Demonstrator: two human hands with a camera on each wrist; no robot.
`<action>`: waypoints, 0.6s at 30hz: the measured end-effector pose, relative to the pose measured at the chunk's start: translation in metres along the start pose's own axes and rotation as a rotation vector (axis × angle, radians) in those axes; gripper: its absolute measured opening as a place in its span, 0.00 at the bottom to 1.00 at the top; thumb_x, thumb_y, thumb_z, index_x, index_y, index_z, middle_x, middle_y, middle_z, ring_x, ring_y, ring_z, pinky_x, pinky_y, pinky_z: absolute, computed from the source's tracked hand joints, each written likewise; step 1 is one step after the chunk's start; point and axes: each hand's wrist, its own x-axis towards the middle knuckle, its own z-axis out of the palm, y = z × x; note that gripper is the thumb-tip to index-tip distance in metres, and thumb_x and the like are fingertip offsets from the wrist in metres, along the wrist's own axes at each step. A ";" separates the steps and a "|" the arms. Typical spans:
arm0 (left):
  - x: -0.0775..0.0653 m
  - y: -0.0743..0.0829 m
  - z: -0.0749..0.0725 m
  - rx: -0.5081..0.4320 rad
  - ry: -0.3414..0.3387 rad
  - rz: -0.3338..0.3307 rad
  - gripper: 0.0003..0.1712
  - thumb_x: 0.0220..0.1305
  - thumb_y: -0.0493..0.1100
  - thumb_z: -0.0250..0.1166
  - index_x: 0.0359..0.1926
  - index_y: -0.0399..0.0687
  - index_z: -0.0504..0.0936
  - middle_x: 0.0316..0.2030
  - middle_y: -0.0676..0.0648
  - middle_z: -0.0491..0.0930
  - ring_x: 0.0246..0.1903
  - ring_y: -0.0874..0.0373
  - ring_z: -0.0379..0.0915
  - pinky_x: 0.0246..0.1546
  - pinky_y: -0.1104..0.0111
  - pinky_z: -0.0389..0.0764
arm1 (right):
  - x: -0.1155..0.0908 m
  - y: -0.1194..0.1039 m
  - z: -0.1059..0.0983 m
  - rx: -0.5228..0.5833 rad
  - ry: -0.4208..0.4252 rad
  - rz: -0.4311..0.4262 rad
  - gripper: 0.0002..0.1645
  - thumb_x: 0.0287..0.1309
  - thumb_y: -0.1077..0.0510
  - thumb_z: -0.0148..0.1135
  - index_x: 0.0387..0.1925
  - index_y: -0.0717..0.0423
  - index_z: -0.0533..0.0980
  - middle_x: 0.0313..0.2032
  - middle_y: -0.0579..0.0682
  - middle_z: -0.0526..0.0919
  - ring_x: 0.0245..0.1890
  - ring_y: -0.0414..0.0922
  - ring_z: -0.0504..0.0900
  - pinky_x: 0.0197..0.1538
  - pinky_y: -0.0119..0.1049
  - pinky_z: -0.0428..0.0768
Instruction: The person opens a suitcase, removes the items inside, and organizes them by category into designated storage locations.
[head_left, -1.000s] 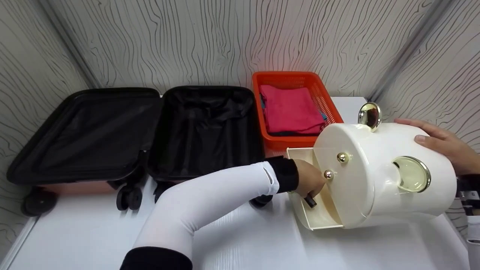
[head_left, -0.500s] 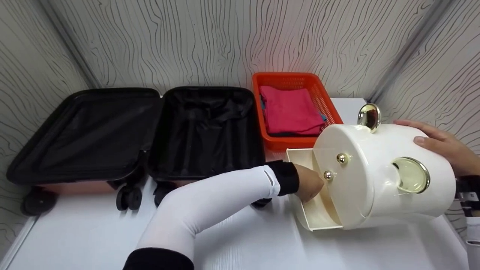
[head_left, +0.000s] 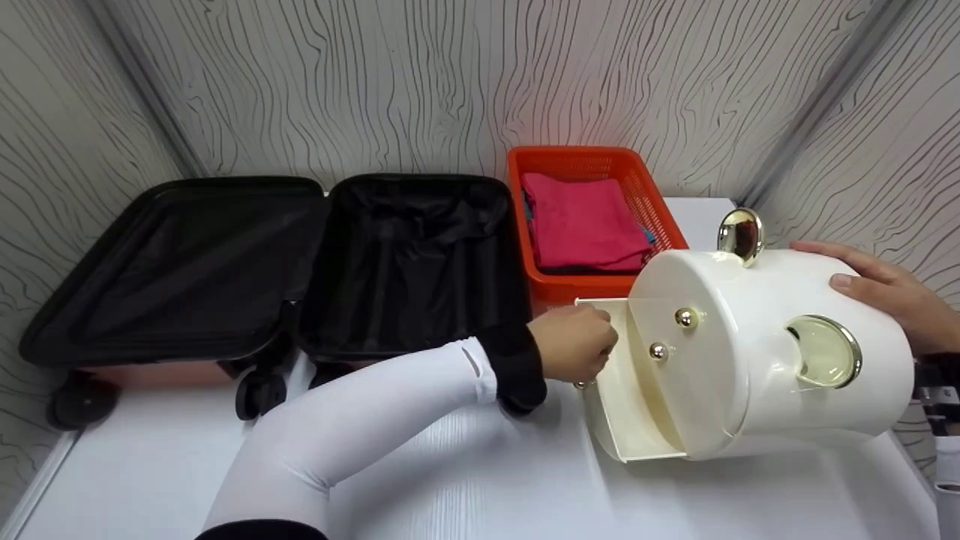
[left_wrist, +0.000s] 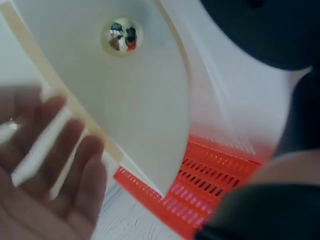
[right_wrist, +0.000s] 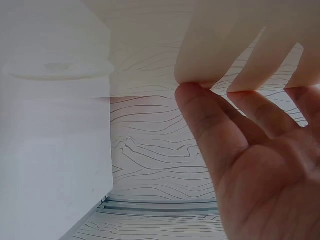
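A glossy cream barrel-shaped storage box (head_left: 806,274) with gold knobs lies at the right of the head view. Its lower drawer (head_left: 616,424) is pulled out toward the left. Over the drawer's left rim is my left hand (head_left: 574,343). In the left wrist view its fingers (left_wrist: 82,185) are loosely bent, blurred, with nothing between them, beside the drawer front (left_wrist: 145,100) and its gold knob (left_wrist: 122,37). My right hand (head_left: 892,289) rests on the box's far right top. In the right wrist view its fingertips (right_wrist: 189,92) touch the shiny surface. Part of the drawer's inside is hidden.
An open black-lined suitcase (head_left: 416,277) stands left, its other half (head_left: 187,270) folded out beside it. Behind the box, an orange basket (head_left: 589,286) holds a folded pink cloth (head_left: 585,221). Patterned walls (head_left: 420,82) enclose the white table (head_left: 465,480).
One second ago my left hand was inside the drawer with a small dark stick-like object. Now it has moved up and left, out of the drawer, without that object. The right hand has stayed put.
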 end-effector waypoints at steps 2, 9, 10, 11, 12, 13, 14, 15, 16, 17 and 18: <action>-0.013 -0.003 0.000 0.006 0.049 -0.045 0.06 0.67 0.40 0.68 0.32 0.51 0.89 0.33 0.51 0.88 0.37 0.53 0.85 0.38 0.65 0.83 | 0.001 0.000 0.000 0.011 -0.014 0.004 0.38 0.80 0.75 0.29 0.83 0.55 0.63 0.69 0.44 0.82 0.56 0.41 0.90 0.46 0.35 0.91; -0.044 0.005 0.021 0.054 0.020 -0.175 0.11 0.68 0.53 0.73 0.35 0.52 0.89 0.33 0.51 0.90 0.36 0.54 0.87 0.37 0.62 0.86 | 0.003 -0.001 -0.001 -0.002 -0.027 0.001 0.38 0.79 0.75 0.30 0.83 0.56 0.63 0.69 0.44 0.82 0.56 0.41 0.91 0.46 0.35 0.91; -0.045 0.008 0.025 0.055 0.024 -0.181 0.11 0.68 0.53 0.73 0.36 0.52 0.89 0.34 0.51 0.90 0.36 0.54 0.87 0.37 0.62 0.87 | 0.004 -0.001 -0.001 -0.001 -0.028 0.000 0.38 0.79 0.75 0.30 0.83 0.56 0.63 0.69 0.44 0.82 0.56 0.41 0.91 0.46 0.35 0.91; -0.046 0.010 0.030 0.057 0.031 -0.188 0.11 0.68 0.53 0.74 0.37 0.52 0.90 0.34 0.51 0.90 0.36 0.54 0.87 0.38 0.62 0.87 | 0.004 -0.001 -0.001 0.003 -0.034 -0.002 0.38 0.79 0.75 0.29 0.83 0.56 0.62 0.69 0.44 0.82 0.56 0.41 0.91 0.46 0.35 0.91; -0.046 0.012 0.034 0.053 0.043 -0.190 0.10 0.68 0.52 0.74 0.36 0.52 0.90 0.34 0.51 0.90 0.36 0.54 0.88 0.38 0.63 0.87 | 0.004 -0.001 -0.001 0.008 -0.038 -0.004 0.39 0.79 0.75 0.29 0.83 0.56 0.62 0.69 0.45 0.82 0.56 0.41 0.91 0.46 0.35 0.91; -0.045 0.014 0.038 0.043 0.056 -0.191 0.10 0.68 0.52 0.74 0.35 0.52 0.89 0.33 0.51 0.90 0.35 0.54 0.88 0.38 0.63 0.86 | 0.004 -0.001 -0.001 0.011 -0.040 -0.004 0.39 0.79 0.75 0.29 0.84 0.56 0.62 0.69 0.45 0.82 0.56 0.42 0.91 0.46 0.35 0.91; -0.044 0.016 0.042 0.038 0.068 -0.190 0.09 0.68 0.51 0.75 0.35 0.53 0.89 0.33 0.51 0.90 0.35 0.55 0.88 0.38 0.64 0.87 | 0.004 -0.001 -0.001 0.018 -0.041 -0.004 0.39 0.79 0.75 0.29 0.84 0.56 0.62 0.70 0.45 0.82 0.56 0.42 0.90 0.46 0.36 0.91; -0.043 0.018 0.045 0.029 0.079 -0.188 0.09 0.67 0.50 0.75 0.34 0.52 0.89 0.33 0.51 0.91 0.35 0.55 0.89 0.38 0.64 0.87 | 0.003 0.000 -0.001 0.029 -0.043 -0.003 0.39 0.79 0.75 0.28 0.84 0.56 0.61 0.70 0.45 0.81 0.57 0.42 0.90 0.46 0.36 0.91; -0.041 0.020 0.048 0.018 0.086 -0.188 0.09 0.67 0.49 0.75 0.34 0.52 0.89 0.33 0.51 0.91 0.35 0.55 0.89 0.37 0.65 0.87 | 0.003 0.000 -0.001 0.035 -0.046 -0.002 0.39 0.79 0.75 0.28 0.84 0.55 0.61 0.70 0.45 0.81 0.57 0.42 0.90 0.46 0.36 0.91; -0.039 0.021 0.051 0.007 0.090 -0.190 0.08 0.67 0.49 0.75 0.34 0.52 0.89 0.33 0.50 0.91 0.35 0.55 0.90 0.38 0.65 0.87 | 0.002 0.000 -0.001 0.039 -0.048 -0.002 0.39 0.79 0.75 0.28 0.84 0.55 0.60 0.70 0.45 0.81 0.57 0.43 0.90 0.46 0.37 0.91; -0.038 0.023 0.052 -0.007 0.094 -0.193 0.07 0.68 0.47 0.74 0.35 0.51 0.89 0.34 0.50 0.92 0.36 0.55 0.90 0.38 0.65 0.87 | 0.001 0.001 -0.001 0.041 -0.049 -0.001 0.39 0.80 0.75 0.28 0.84 0.55 0.60 0.71 0.45 0.81 0.57 0.43 0.90 0.46 0.37 0.91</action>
